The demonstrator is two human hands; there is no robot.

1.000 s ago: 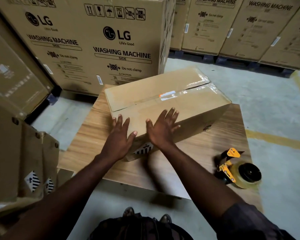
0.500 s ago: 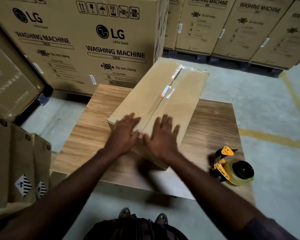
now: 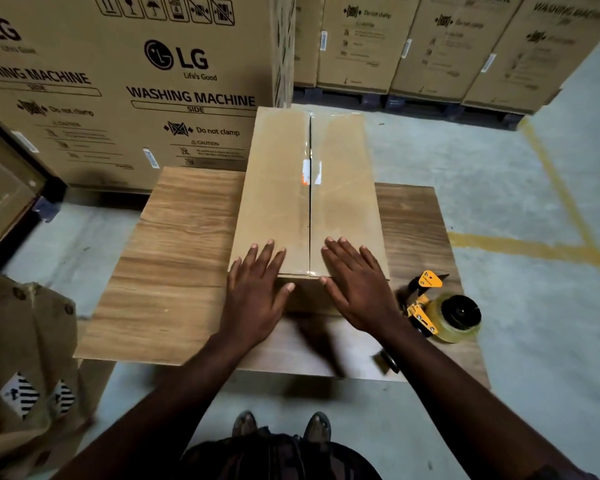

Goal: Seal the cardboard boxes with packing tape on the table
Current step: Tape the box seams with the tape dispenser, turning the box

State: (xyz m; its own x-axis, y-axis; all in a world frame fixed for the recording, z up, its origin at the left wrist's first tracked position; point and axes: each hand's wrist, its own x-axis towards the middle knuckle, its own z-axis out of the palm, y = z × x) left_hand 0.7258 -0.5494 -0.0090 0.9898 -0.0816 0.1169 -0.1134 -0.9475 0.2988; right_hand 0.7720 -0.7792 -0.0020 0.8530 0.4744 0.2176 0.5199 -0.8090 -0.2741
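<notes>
Cardboard box (image 3: 309, 199) lies lengthwise on wooden table (image 3: 174, 258), clear tape along its centre seam, left hand (image 3: 253, 296) and right hand (image 3: 357, 289) flat with fingers spread over its near edge either side of the seam; yellow tape dispenser (image 3: 440, 311) just right of the right hand.

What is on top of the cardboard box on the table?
Clear tape runs along the centre seam of the cardboard box, and the left hand and right hand rest flat on its near end. The closed flaps hide the inside.
</notes>
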